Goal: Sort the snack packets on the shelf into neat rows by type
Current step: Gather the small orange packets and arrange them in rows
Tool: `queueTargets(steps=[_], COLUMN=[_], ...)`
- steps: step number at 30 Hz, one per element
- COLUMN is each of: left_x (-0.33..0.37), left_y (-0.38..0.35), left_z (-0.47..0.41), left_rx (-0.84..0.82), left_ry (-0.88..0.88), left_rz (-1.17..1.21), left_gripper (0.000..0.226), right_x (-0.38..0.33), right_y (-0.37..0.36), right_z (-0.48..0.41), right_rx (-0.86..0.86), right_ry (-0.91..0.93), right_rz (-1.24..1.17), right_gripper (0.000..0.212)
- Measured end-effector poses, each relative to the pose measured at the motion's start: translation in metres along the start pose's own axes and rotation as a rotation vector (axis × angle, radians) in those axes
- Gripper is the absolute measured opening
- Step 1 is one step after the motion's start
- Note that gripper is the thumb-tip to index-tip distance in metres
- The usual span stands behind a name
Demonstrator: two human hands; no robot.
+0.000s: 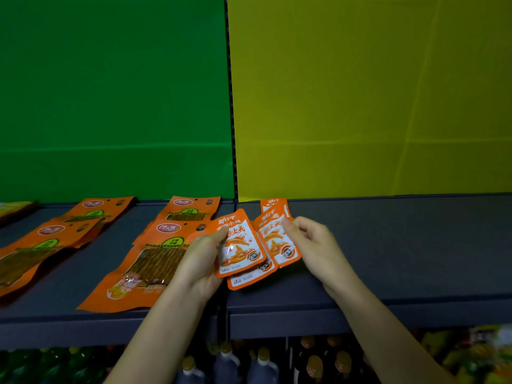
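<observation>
Several small orange-and-white fish snack packets (240, 245) are fanned out just above the dark grey shelf (388, 245), near its middle. My left hand (203, 260) grips the frontmost small packet by its left edge. My right hand (313, 245) pinches the right-hand small packet (279, 239) at its upper right edge. Another small packet (273, 205) lies behind them against the back panel. Large orange packets of brown sticks (144, 267) lie in two columns on the left part of the shelf, with more of these large orange packets (41, 245) further left.
A green back panel (110, 92) stands behind the left half of the shelf and a yellow back panel (374, 92) behind the right half. Below the shelf edge stand dark bottles with orange caps (263, 361). Colourful packets (471, 353) sit at lower right.
</observation>
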State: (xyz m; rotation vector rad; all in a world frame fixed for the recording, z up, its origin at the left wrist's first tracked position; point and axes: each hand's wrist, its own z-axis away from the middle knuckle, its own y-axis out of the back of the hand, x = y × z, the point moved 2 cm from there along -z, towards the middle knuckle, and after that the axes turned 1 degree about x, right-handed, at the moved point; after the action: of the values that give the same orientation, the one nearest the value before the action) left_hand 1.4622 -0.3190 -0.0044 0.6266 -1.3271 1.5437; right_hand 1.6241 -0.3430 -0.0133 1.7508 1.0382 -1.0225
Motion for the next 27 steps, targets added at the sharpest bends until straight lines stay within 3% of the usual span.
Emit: queueTargets(steps=[4, 11, 22, 27], left_x=[0.005, 0.018, 0.014, 0.014], left_y=[0.004, 0.0, -0.005, -0.006], left_z=[-0.002, -0.001, -0.004, -0.006], left_rx=[0.016, 0.004, 0.003, -0.021], left_ry=[-0.08, -0.186, -0.173, -0.182], left_rz=[-0.012, -0.097, -0.119, -0.111], left_gripper=[0.016, 0.011, 0.01, 0.01], right_x=[0.008, 0.021, 0.007, 0.004], right_y=[0.024, 0.028, 0.02, 0.017], right_z=[0.009, 0.025, 0.036, 0.037], right_rx=[0.119, 0.053, 0.031, 0.01], right_ry=[0.011, -0.093, 0.048, 0.039], right_rz=[0.116, 0.348, 0.887, 0.951], right_gripper=[0.038, 0.039, 0.046, 0.046])
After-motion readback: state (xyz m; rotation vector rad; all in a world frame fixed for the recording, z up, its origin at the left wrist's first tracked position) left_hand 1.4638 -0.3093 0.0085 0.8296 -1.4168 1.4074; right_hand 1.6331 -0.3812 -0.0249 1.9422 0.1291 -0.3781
